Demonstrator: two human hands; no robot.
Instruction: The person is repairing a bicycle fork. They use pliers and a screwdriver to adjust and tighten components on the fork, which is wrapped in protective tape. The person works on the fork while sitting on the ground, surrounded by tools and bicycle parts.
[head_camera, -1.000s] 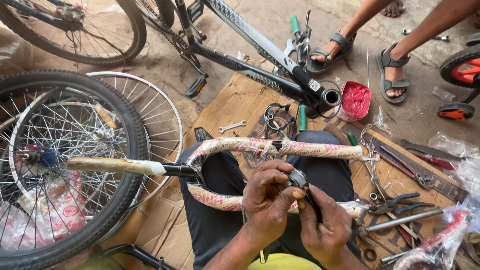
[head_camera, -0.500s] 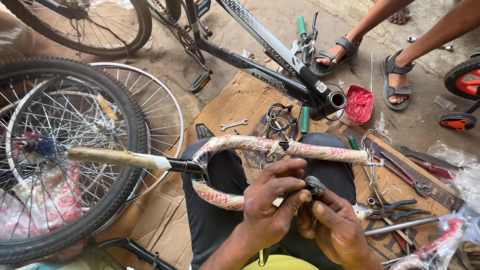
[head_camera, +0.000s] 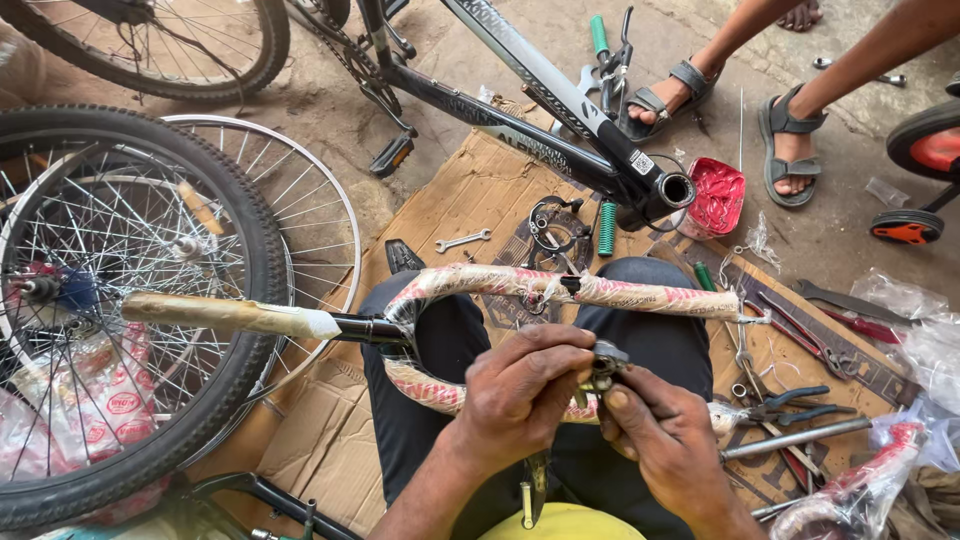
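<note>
A bicycle frame wrapped in pink and white paper (head_camera: 640, 293) lies across my lap. My left hand (head_camera: 525, 390) and my right hand (head_camera: 665, 440) meet over its lower tube, both pinching a small dark metal part (head_camera: 603, 363) between the fingertips. A thin metal tool (head_camera: 535, 485) hangs below my hands, between my knees. A brown-wrapped tube (head_camera: 220, 316) sticks out to the left from the frame.
A spoked wheel with tyre (head_camera: 255, 260) and a bare rim (head_camera: 335, 240) lie at left. A black bicycle frame (head_camera: 540, 100) crosses the top. Wrenches, pliers (head_camera: 790, 408) and a green grip (head_camera: 606, 228) litter the cardboard (head_camera: 480, 190). Another person's sandalled feet (head_camera: 790, 150) stand at upper right.
My hands have come closer together over the lower tube, and the small metal part now sits between both sets of fingertips. The view has shifted slightly.
</note>
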